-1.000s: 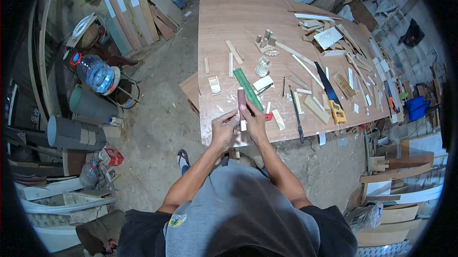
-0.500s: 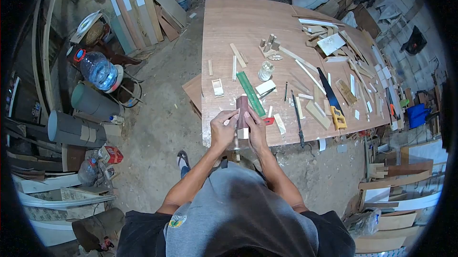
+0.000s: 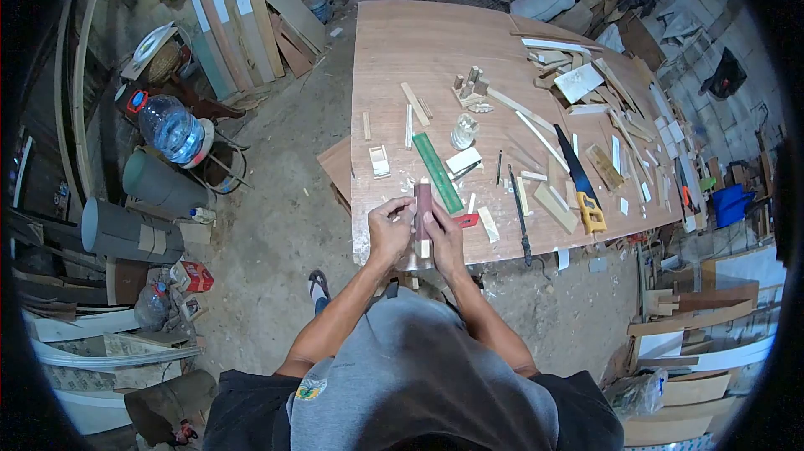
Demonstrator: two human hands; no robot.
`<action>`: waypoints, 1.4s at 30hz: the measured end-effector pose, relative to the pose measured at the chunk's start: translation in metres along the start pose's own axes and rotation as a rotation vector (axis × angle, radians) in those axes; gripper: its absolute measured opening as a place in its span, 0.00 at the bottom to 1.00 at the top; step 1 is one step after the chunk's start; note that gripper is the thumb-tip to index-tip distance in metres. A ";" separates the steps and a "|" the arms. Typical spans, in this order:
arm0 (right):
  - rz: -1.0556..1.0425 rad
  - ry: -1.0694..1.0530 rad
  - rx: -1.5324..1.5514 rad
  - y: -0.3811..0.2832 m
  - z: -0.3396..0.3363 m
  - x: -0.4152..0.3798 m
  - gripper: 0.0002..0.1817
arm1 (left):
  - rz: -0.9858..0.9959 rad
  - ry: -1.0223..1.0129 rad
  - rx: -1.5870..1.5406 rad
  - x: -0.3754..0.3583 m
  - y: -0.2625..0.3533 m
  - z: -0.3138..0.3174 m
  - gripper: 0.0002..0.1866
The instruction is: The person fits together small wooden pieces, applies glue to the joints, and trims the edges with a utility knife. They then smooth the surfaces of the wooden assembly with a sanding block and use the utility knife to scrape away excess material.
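My left hand and my right hand are close together over the near edge of the big wooden table. Between them stands a reddish-brown strip of sandpaper, upright, with a small pale wood piece at its lower end. My right hand grips the strip and the wood piece. The fingers of my left hand press against the strip's left side. A green ruler lies on the table just beyond my hands.
Scattered on the table: a yellow-handled handsaw, a glass jar, a black rod, several wood offcuts and strips. On the floor at left stand a water jug, grey pipes and leaning boards. Stacked panels fill the right side.
The sandpaper strip has slid down and back up along the wood piece between my hands. The hands stay at the table's near edge; the camera shifted slightly.
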State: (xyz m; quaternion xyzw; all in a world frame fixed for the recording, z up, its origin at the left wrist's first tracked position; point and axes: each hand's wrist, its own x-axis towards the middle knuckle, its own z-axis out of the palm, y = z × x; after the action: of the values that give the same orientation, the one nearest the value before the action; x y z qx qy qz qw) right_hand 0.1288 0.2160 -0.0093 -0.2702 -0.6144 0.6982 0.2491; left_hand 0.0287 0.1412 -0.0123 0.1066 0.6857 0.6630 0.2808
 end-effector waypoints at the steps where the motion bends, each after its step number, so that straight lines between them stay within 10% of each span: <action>1: -0.002 -0.004 -0.004 0.005 -0.002 0.002 0.28 | 0.069 0.007 0.084 0.001 -0.006 0.000 0.10; 24: -0.108 0.040 -0.379 0.025 -0.004 0.023 0.26 | -0.129 -0.013 -0.213 0.009 -0.015 0.003 0.10; 33: 0.109 0.243 -0.056 0.030 -0.027 0.034 0.27 | -0.279 0.034 -0.274 0.052 -0.083 -0.038 0.09; 42: 0.132 0.296 0.099 0.067 -0.081 0.016 0.27 | 0.005 0.131 0.372 0.060 -0.148 -0.065 0.09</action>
State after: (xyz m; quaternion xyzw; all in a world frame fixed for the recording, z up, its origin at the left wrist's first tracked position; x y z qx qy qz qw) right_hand 0.1713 0.2776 -0.0853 -0.3973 -0.5166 0.6950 0.3037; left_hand -0.0211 0.1025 -0.1727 0.1152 0.8130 0.5310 0.2094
